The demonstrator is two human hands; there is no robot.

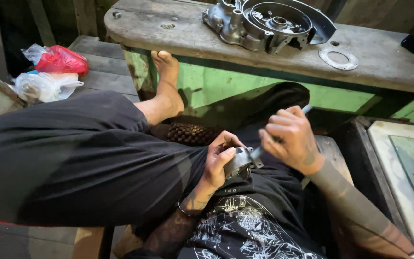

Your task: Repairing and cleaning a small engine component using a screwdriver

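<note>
The left hand (219,160) should grip the small grey metal part (239,162) firmly against the lap while the right hand (291,139), clenched on a slim grey-handled tool (283,132), works steadily.

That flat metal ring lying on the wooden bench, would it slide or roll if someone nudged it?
The metal ring lies flat on the wooden bench, so it would probably slide, not roll. It looks thin and stiff, likely light. The worn, rough plank may drag on it. Being so flat, it could be fiddly to lift off.
</note>
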